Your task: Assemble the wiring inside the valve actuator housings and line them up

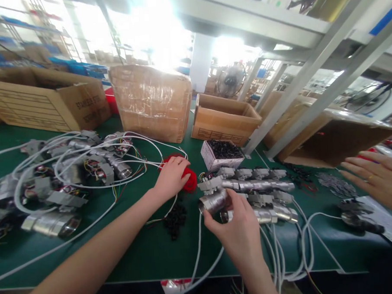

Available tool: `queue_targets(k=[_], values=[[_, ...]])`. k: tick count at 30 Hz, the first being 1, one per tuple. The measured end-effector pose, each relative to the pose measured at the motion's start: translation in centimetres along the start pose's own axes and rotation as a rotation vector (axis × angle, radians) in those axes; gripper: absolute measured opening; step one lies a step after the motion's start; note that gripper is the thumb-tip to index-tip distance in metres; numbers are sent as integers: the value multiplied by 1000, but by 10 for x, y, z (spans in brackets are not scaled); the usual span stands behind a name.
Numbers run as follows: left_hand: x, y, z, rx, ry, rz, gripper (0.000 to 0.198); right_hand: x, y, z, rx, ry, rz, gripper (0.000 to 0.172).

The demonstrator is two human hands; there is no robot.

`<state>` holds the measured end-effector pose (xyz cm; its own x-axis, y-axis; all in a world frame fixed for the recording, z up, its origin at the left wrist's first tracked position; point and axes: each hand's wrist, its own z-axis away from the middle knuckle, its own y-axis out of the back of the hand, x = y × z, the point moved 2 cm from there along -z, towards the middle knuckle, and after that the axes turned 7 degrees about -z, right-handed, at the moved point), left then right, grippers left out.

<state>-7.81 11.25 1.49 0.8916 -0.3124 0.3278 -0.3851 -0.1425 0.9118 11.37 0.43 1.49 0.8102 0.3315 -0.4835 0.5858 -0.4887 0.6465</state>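
Note:
My right hand (240,225) grips a silver metal valve (214,201) between thumb and fingers. On top of the valve sits a small grey housing (210,185), and a white cable trails below. My left hand (172,176) lies on a red mass (190,180), its thumb apart from the fingers; the fingertips are partly hidden against it. A heap of small black parts (175,219) lies just below. To the right of the held valve, similar valves with grey housings (261,185) stand in two rows.
At left, several valves (53,222) lie tangled in white cables. A small box of black parts (224,153) stands behind the rows. Cardboard boxes (151,103) line the back. Another person's hand (377,180) reaches in from the right, above grey pieces (336,184).

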Motion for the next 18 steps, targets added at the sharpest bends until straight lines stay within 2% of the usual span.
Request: queue_targets(k=[4,8,13,18], values=[[-13,-16,-9,-43,53,-174,29,1,-13,-15,27,-30,47,59],[-17,-19,-10,-63,86,-281,31,2,-26,-26,24,-21,101,57],[-25,-13,-11,-92,102,-345,29,1,-48,-37,-19,12,179,57],[-42,3,-10,-95,158,-402,27,2,-68,-43,-53,3,245,51]])
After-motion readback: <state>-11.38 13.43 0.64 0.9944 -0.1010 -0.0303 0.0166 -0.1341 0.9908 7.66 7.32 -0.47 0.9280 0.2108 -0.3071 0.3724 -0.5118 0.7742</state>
